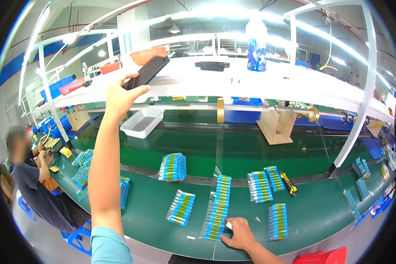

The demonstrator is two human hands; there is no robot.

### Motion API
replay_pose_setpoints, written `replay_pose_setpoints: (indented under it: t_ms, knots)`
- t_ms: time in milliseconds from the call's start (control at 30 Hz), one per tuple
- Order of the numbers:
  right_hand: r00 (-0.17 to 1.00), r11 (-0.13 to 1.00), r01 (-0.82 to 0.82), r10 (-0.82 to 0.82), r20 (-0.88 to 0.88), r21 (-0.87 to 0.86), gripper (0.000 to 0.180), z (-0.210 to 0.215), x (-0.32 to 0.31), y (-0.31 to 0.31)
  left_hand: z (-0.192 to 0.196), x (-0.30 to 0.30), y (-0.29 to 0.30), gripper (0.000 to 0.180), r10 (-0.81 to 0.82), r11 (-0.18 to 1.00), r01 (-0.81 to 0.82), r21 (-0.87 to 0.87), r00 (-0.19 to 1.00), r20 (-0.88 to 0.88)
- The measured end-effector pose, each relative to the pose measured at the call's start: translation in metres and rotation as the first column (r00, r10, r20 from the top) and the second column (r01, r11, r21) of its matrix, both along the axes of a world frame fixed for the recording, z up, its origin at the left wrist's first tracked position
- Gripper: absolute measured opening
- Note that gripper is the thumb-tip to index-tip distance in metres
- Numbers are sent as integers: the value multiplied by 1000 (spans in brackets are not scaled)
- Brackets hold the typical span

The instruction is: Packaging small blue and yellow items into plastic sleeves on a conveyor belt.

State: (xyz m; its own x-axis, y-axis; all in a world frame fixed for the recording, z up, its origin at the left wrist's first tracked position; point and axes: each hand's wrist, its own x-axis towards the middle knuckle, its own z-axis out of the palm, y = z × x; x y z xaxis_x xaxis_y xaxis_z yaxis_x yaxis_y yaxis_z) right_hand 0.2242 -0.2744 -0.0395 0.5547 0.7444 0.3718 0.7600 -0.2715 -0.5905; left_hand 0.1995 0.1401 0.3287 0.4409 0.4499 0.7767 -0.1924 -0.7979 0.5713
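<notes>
My left hand (120,96) is raised to the white shelf with its fingers closed round a black flat slab (150,73), which looks like a phone. Low on the green bench, my right hand (240,234) rests against the near end of a long row of blue-and-green packets (217,209) with clear ends. Its thumb and forefinger are apart and touch the row's right edge. A small white piece (229,225) shows by the forefinger; whether it is gripped I cannot tell. To the left lies a shorter packet row (181,208), and to the right another packet row (277,222).
Beyond lie a packet stack (172,167), a yellow-and-black cutter (289,185) and a white basket (142,124). A bottle (256,44) stands on the shelf (286,86). A co-worker (42,185) sits at left; a red stool (322,256) is below right.
</notes>
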Motion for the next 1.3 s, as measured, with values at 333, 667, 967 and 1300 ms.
replay_pose_setpoints:
  t_ms: [333, 667, 967, 1300]
  knots:
    - [999, 999, 36, -35, 32, -24, 53, 19, -10, 4, 52, 40, 34, 32, 202, 956, -73, 285, 868, -454]
    - [999, 997, 40, -38, 34, -61, 60, 13, -9, 16, 47, 121, 38, 59, 492, 855, -311, 414, 738, -461]
    - [990, 988, 139, -139, -5, -64, 52, 7, -14, 7, -117, -20, -65, 31, -200, 914, 116, 388, 962, 184]
    - [994, 996, -31, 39, -102, 79, 57, -3, 13, 17, -360, -128, -211, 32, -511, 855, 394, -336, 747, -424]
